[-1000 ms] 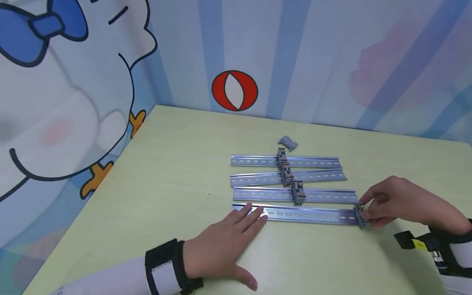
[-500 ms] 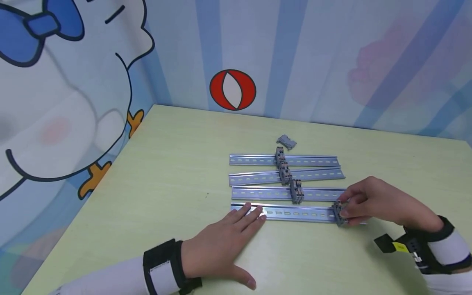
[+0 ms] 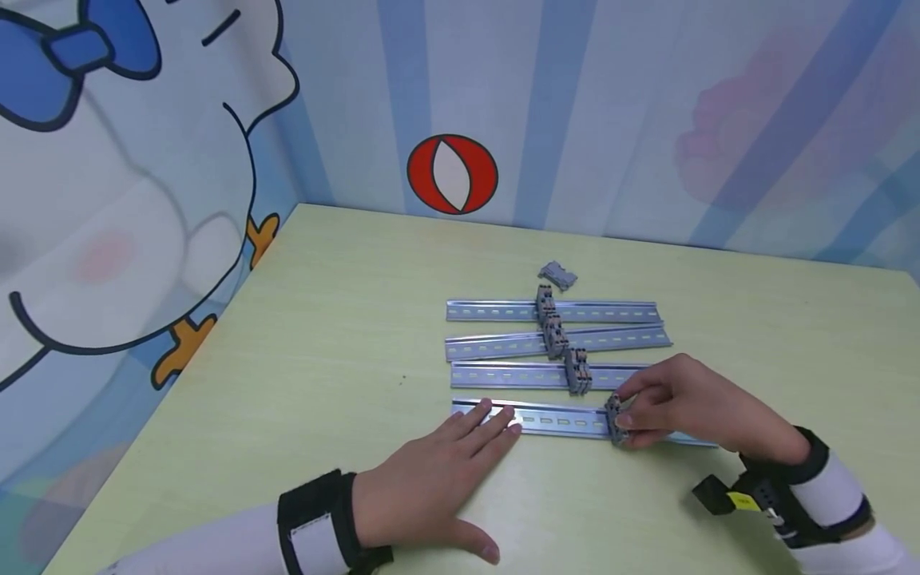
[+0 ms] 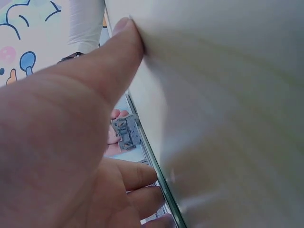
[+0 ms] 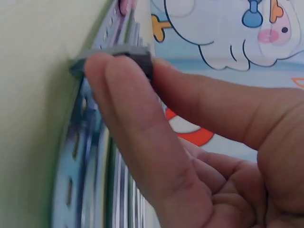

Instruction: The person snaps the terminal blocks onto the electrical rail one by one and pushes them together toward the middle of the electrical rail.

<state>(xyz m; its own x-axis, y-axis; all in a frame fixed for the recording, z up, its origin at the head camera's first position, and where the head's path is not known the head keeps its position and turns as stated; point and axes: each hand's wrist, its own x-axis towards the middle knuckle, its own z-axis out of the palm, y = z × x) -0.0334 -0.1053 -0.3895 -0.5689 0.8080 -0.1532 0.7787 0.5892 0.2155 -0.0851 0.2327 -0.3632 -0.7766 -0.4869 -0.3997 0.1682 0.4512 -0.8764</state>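
The nearest DIN rail (image 3: pixel 561 419), a slotted metal strip, lies across the table. On its left end rest the fingertips of my left hand (image 3: pixel 438 483), fingers straight and thumb spread out over the tabletop. My right hand (image 3: pixel 683 403) pinches a grey terminal block (image 3: pixel 615 421) that sits across this rail, right of its middle. In the left wrist view the same terminal block (image 4: pixel 126 134) shows side-on at the rail. The right wrist view has the fingers and thumb on either side of the block (image 5: pixel 145 61), hiding much of it.
Behind lie three more DIN rails (image 3: pixel 496 375), roughly parallel. Grey terminal blocks (image 3: pixel 577 371) stand on them near the middle. A loose grey terminal block (image 3: pixel 557 275) lies flat beyond the farthest rail. A printed wall (image 3: pixel 611 120) borders the table's back.
My right hand has moved left with the terminal block, from the rail's right end towards its middle. The nearest rail has shifted slightly towards me. My left hand stays in place.
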